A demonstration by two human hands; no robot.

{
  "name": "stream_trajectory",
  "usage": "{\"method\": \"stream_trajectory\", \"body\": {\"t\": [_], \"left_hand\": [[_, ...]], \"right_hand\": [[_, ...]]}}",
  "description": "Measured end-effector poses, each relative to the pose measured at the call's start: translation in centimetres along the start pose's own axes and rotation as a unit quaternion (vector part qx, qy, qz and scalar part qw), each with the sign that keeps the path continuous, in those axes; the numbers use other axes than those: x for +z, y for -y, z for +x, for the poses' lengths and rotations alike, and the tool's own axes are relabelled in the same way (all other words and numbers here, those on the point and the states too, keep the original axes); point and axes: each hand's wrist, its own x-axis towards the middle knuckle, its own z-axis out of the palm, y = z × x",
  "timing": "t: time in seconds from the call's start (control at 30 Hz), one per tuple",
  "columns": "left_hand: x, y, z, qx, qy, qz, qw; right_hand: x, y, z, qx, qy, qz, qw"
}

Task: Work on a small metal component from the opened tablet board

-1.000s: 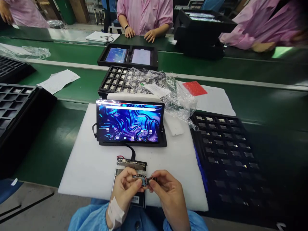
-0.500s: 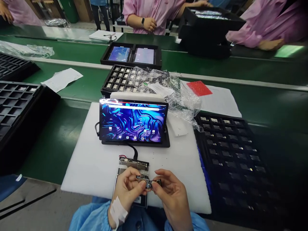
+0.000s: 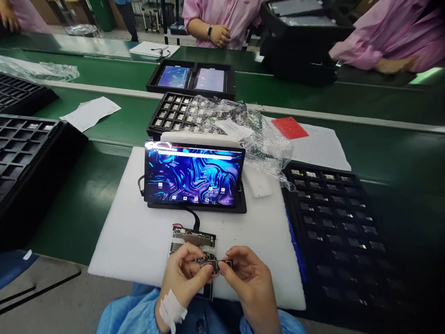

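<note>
Over the opened device board (image 3: 193, 236), both my hands meet at a small dark electronic module (image 3: 208, 262). My left hand (image 3: 187, 273), with white tape around its wrist, pinches the module's left part between thumb and fingers. The thumb and fingers of my right hand (image 3: 248, 278) close on its dark right end. The module's exact kind is too small to make out. Beyond the hands a tablet (image 3: 194, 174) leans on a black stand, its screen lit with blue and purple swirls. A black ribbon cable (image 3: 193, 219) runs from the board towards the tablet.
A white foam sheet (image 3: 114, 241) lies under the work. Black compartment trays of small parts stand at right (image 3: 333, 222) and left (image 3: 21, 153). Behind the tablet are crumpled plastic wrap (image 3: 267, 148), a red pad (image 3: 289, 127) and another parts tray (image 3: 170, 113). Co-workers in pink stand across the bench.
My hands keep their pinch on the small module, which has tilted slightly. The camera view has shifted a little. Across the bench, the stacked black trays at top right have shifted slightly.
</note>
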Motion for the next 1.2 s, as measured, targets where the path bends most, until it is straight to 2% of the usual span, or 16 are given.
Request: {"method": "stream_trajectory", "body": {"t": [0.13,0.23,0.37,0.5,0.57,0.73,1.07,1.2], "left_hand": [[0.2,-0.1,-0.1,0.022,-0.017,0.018,0.999],[0.3,-0.1,-0.1,0.036,-0.024,0.032,0.999],[0.1,0.1,0.0,0.034,-0.026,0.042,0.998],[0.0,0.3,0.0,0.027,-0.003,0.058,0.998],[0.1,0.3,0.1,0.015,0.008,0.062,0.998],[0.3,0.1,0.4,0.000,-0.001,0.030,1.000],[0.1,0.3,0.8,0.010,-0.004,0.025,1.000],[0.2,0.3,0.7,0.019,-0.004,0.025,1.000]], "right_hand": [[0.3,0.3,-0.1,0.009,-0.011,-0.019,1.000],[0.3,-0.2,0.0,0.012,-0.019,0.005,1.000],[0.2,-0.6,0.3,0.017,0.004,0.040,0.999],[0.0,-0.2,0.6,0.102,0.060,0.103,0.988],[-0.2,-0.2,0.6,0.130,0.070,0.126,0.981],[-0.7,-0.3,0.1,0.105,0.068,0.124,0.984],[-0.1,0.5,-0.9,0.072,-0.005,0.100,0.992],[-1.0,-0.6,-0.7,0.068,0.024,0.072,0.995]]}}
